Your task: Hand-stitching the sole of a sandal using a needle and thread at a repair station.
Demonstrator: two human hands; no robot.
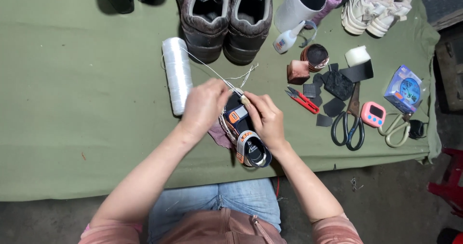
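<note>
A small dark child's shoe [246,137] with orange and grey straps lies at the near edge of the green-covered table [82,104]. My left hand [205,106] grips its toe end and pinches a white thread. My right hand [265,116] steadies the shoe from the right and holds a small wooden-handled tool at its top. The thread runs up and left toward a white thread spool [177,74] lying beside my left hand. A purple cloth scrap [218,136] shows under the shoe.
A pair of brown shoes [224,17] stands behind. To the right lie red thread snips [304,100], black scissors [349,121], black rubber patches [337,87], a glue bottle [288,37], a pink timer [374,114], a blue box [404,88] and white sneakers [376,5].
</note>
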